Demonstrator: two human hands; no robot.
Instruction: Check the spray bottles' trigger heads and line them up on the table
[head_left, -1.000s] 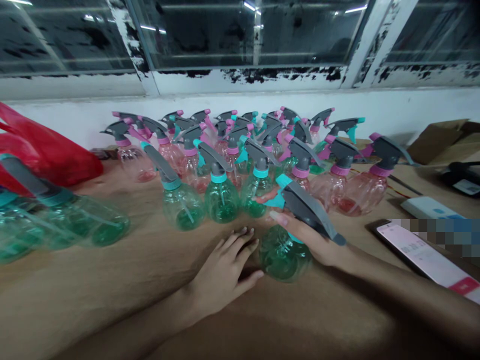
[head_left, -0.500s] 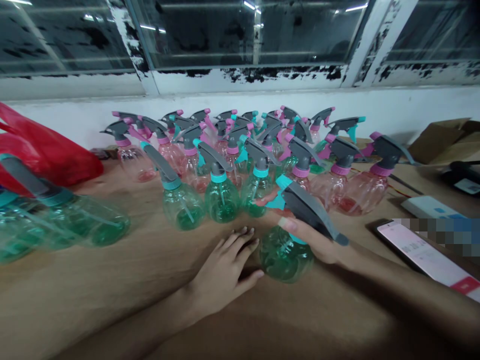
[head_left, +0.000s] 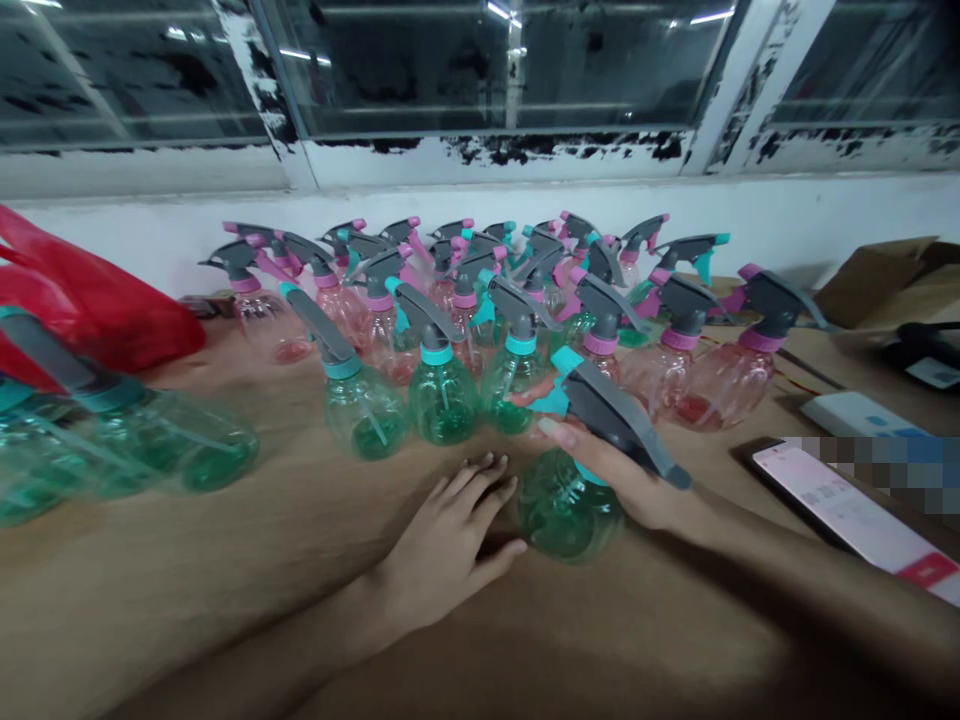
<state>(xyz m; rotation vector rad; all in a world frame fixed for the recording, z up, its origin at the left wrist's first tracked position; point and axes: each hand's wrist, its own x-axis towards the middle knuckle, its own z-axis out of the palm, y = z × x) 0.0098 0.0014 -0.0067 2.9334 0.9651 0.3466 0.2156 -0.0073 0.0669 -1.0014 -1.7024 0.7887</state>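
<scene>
My right hand (head_left: 622, 470) is wrapped round the neck of a green spray bottle (head_left: 566, 515), below its grey and teal spray head. The thumb lies across the neck, and a fingertip shows by the teal trigger. My left hand (head_left: 461, 540) rests flat on the wooden table, fingers stretched out, its thumb tip close to that bottle's base; whether they touch I cannot tell. Just beyond my hands stand more green spray bottles, among them one with a teal collar (head_left: 444, 400) and another (head_left: 366, 415) to its left.
Behind are several pink spray bottles (head_left: 724, 385) in rows before a white wall. At left lie more green bottles (head_left: 180, 440) and a red plastic bag (head_left: 112, 310). A phone (head_left: 847, 510), a small white box (head_left: 855, 412) and an open cardboard box (head_left: 874, 285) occupy the right side.
My right hand and the bottle have shifted very slightly to the left, and the thumb has slid a little left along the neck. My left hand has stayed in place.
</scene>
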